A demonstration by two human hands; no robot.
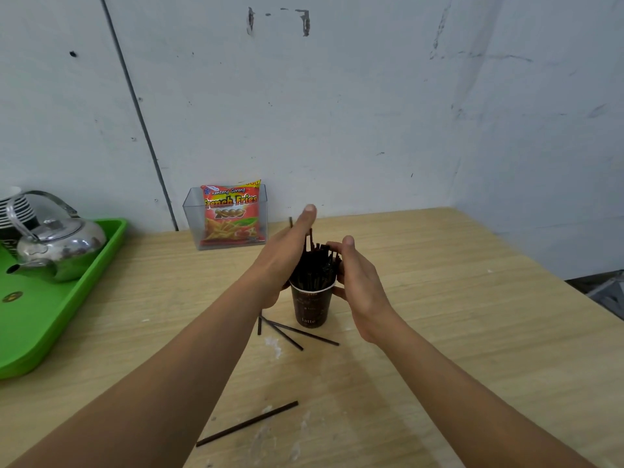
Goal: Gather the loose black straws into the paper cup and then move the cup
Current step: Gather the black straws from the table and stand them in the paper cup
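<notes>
A brown paper cup (312,309) marked "latte" stands upright mid-table, a bundle of black straws (315,265) sticking out of its top. My left hand (287,251) presses flat against the bundle's left side, fingers stretched out. My right hand (358,275) cups the bundle's right side and the cup's rim, fingers curled around the straws. Three loose straws (297,332) lie on the table just in front of the cup. One more loose straw (246,423) lies nearer to me.
A green tray (44,319) with a metal kettle (57,241) sits at the left. A clear box holding a French fries snack bag (231,214) stands against the wall behind the cup. The wooden table (456,332) ends at the right edge.
</notes>
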